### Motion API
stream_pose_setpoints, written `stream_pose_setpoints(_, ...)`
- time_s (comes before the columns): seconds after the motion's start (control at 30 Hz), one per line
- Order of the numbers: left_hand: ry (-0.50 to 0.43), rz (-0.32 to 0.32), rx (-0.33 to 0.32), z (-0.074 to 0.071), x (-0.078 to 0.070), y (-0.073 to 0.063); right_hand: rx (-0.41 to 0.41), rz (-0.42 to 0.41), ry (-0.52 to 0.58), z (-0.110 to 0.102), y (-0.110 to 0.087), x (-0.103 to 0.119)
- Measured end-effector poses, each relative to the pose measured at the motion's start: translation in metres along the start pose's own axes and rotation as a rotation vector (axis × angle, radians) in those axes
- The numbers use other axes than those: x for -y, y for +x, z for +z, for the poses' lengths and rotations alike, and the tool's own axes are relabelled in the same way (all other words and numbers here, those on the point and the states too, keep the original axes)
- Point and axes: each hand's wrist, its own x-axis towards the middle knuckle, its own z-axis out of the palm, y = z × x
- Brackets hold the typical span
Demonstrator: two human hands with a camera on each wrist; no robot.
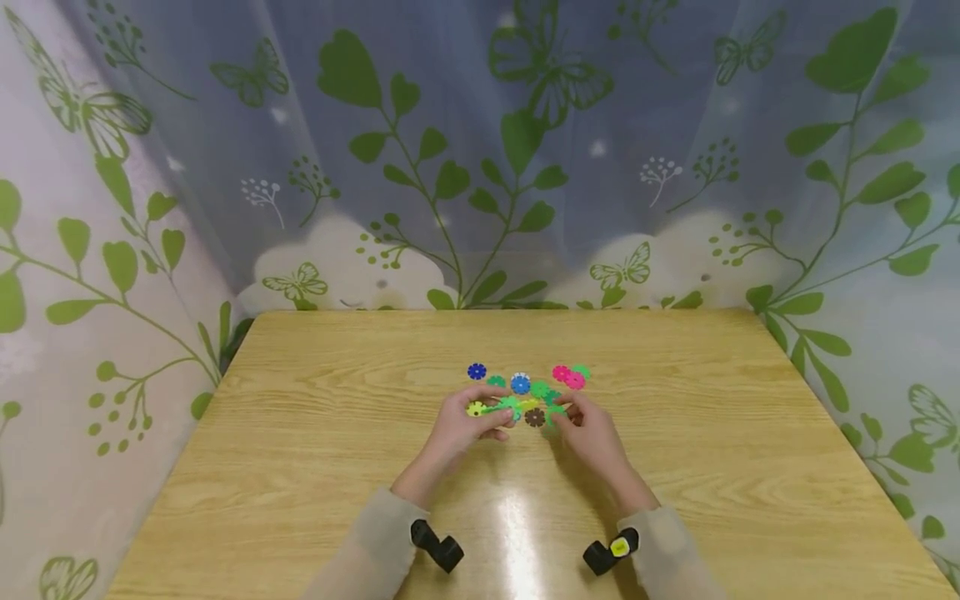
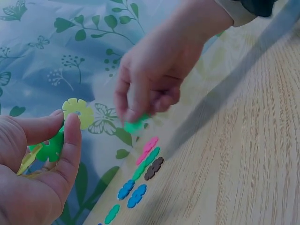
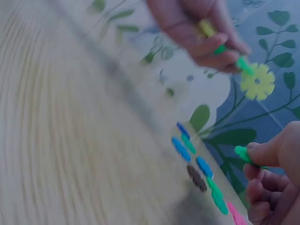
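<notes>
My left hand (image 1: 459, 422) pinches a small chain of notched plastic snowflake discs between thumb and fingers. In the left wrist view, a green disc (image 2: 50, 148) sits in the grip, with a pale yellow disc (image 2: 79, 115) joined at its far side. Another yellow piece (image 2: 29, 159) shows near the palm, partly hidden by the hand. Opposite, my right hand (image 1: 596, 433) pinches a single green disc (image 3: 242, 152) at its edge, apart from the chain. Both hands are raised over the loose discs on the table.
Loose discs lie flat on the wooden table (image 1: 337, 400) beyond and between the hands: a dark blue disc (image 1: 477, 372), a blue disc (image 1: 521, 385), a brown disc (image 1: 535, 417), a pink disc (image 1: 575, 381) and several green ones. A leaf-patterned curtain (image 1: 420, 208) borders the table's back.
</notes>
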Motion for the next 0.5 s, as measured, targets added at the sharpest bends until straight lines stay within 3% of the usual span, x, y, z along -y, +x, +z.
stream_pose_setpoints(0.23, 0.008, -0.012, 0.005, 0.001, -0.002, 0.000, -0.049, 0.071, 0.434, -0.003, -0.007, 0.024)
stream_pose_setpoints(0.5, 0.009, -0.016, 0.009, 0.002, -0.003, -0.001, -0.097, 0.120, 0.602, 0.002, -0.011, 0.034)
